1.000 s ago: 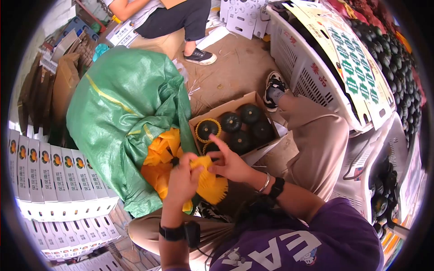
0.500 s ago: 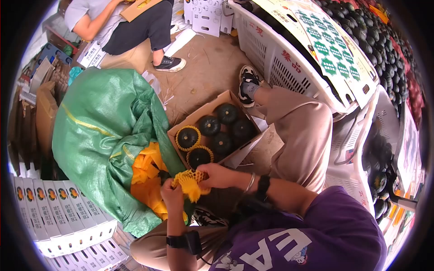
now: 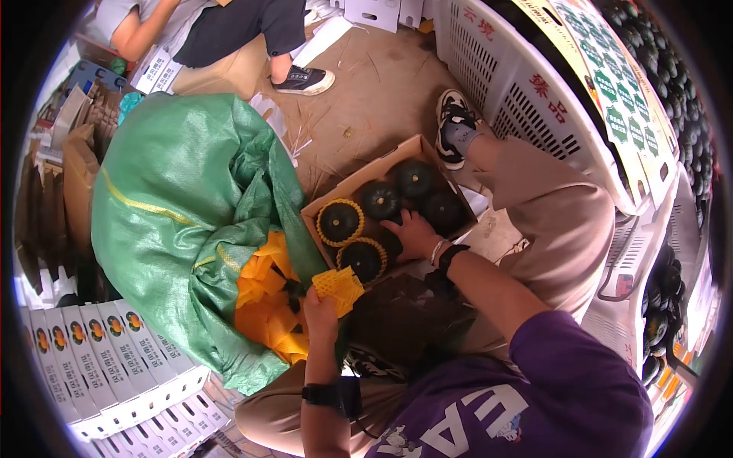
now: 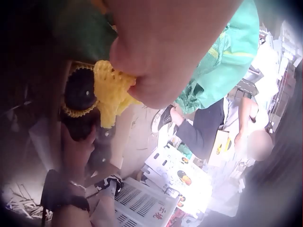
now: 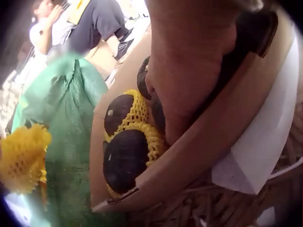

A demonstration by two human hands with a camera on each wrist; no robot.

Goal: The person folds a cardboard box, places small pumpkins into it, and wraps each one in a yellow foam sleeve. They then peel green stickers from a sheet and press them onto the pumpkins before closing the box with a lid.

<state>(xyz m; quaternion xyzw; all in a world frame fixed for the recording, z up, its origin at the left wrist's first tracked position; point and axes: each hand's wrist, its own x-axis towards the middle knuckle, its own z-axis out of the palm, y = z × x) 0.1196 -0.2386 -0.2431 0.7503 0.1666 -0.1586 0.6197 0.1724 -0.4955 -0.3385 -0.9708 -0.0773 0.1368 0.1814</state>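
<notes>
In the head view my left hand [image 3: 321, 314] pinches a yellow foam net sleeve [image 3: 340, 290] beside the opening of the green sack. My right hand [image 3: 418, 235] reaches into a cardboard box [image 3: 369, 169], its fingers and thumb spread round a dark green pumpkin [image 3: 389, 243] that it partly hides. Two other pumpkins, along the box's left side, wear yellow foam nets [image 5: 137, 109]. Several bare pumpkins [image 3: 414, 179] fill the far part. The left wrist view shows the loose sleeve [image 4: 111, 90] hanging from the fingers.
A big green woven sack [image 3: 175, 168] spills yellow foam nets [image 3: 263, 294] on the left. White cartons [image 3: 99, 359] stand in rows at lower left. White plastic crates [image 3: 511, 99] line the right. Another person's shoe [image 3: 304, 79] rests on the floor beyond.
Both hands were on the yellow foam net earlier. My right hand has let go and moved right and forward onto a pumpkin in the box; the left keeps the net.
</notes>
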